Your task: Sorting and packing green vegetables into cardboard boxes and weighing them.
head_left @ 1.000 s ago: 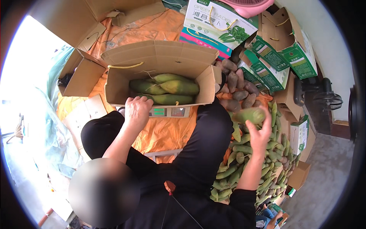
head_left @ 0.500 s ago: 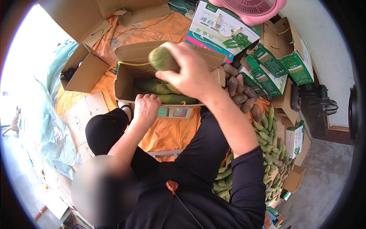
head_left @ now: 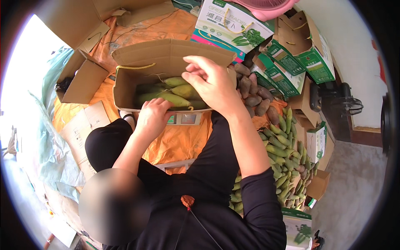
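An open brown cardboard box (head_left: 166, 52) stands on a small scale (head_left: 187, 119) in front of me. Several green and yellowish shoots (head_left: 173, 98) lie inside it. My left hand (head_left: 153, 118) is curled over the box's front rim, just above the scale. Above the right half of the box my right hand (head_left: 212, 83) hovers with its fingers apart and nothing in it. My legs in black trousers frame the scale on both sides.
A pile of green shoots (head_left: 285, 166) lies at my right, with brownish ones (head_left: 254, 91) beyond it. Green-and-white cartons (head_left: 291, 62) stack at the back right. An empty cardboard box (head_left: 83, 79) sits at the left on the orange sheet (head_left: 179, 141). A black fan (head_left: 346, 100) stands far right.
My right hand took a green shoot from the pile at the right, carried it over the box and let it go; it is now empty. The left hand stayed at the box's front.
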Demonstrator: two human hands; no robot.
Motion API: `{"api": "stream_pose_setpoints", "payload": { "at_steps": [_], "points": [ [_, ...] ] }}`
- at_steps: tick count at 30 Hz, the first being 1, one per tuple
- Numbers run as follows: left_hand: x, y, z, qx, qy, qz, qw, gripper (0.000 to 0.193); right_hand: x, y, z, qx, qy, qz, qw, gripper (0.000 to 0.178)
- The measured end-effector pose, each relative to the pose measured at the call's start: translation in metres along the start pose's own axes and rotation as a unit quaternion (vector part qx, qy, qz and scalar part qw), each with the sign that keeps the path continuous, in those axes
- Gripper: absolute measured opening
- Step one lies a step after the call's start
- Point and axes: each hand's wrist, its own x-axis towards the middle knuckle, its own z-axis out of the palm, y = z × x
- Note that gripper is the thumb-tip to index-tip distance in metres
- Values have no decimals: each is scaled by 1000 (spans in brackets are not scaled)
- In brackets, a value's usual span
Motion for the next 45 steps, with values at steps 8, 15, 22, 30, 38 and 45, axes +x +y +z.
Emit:
{"api": "stream_pose_setpoints", "payload": {
  "at_steps": [8, 15, 22, 30, 38, 45],
  "points": [
    [-4, 138, -111, -776, 72, 138, 611, 9, -46, 37, -9, 15, 24, 81, 996, 21],
    [-15, 154, -128, -844, -15, 118, 523, 12, -41, 44, -5, 20, 34, 59, 997, 21],
    [-16, 156, -122, -846, -19, 109, 522, 13, -42, 38, -10, 8, 31, 60, 998, 21],
    [-17, 151, -114, -847, -15, 96, 522, 13, -41, 38, -9, -7, 3, 77, 997, 24],
    [-15, 146, -106, -851, -11, 92, 517, 14, -40, 36, -8, -5, 2, 77, 997, 24],
    [-16, 144, -103, -854, -3, 86, 513, 14, -39, 37, -8, -6, -6, 75, 997, 23]
  ]
}}
